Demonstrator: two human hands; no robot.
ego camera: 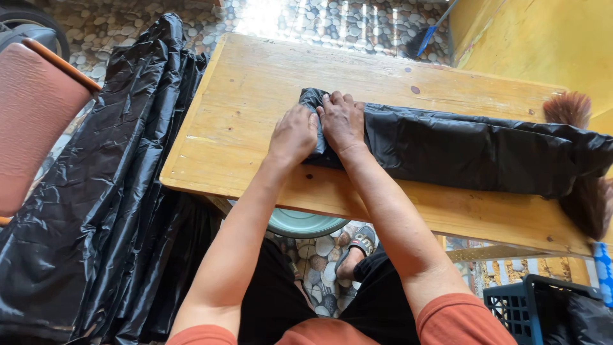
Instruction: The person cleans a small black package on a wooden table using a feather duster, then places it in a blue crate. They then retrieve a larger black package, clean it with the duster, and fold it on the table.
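Pebble floor under a wooden bench [255, 83]; both hands, left hand [292, 135] and right hand [343, 121], press flat with fingers spread on the folded black plastic bag's [472, 150] end, pinning it so the fold stays.

A long black plastic bag [472, 150], folded into a narrow, glossy, creased strip, lies flat across the wooden desk [255, 83]. Its near end sits under the right hand [343, 121], which presses down on it with fingers spread, and beside the left hand [292, 135], which rests against the same folded end and touches its edge. From the hands the strip stretches away to the right, widening slightly and wrinkling, and its far end hangs past the desk's right-hand edge, well away from both hands.
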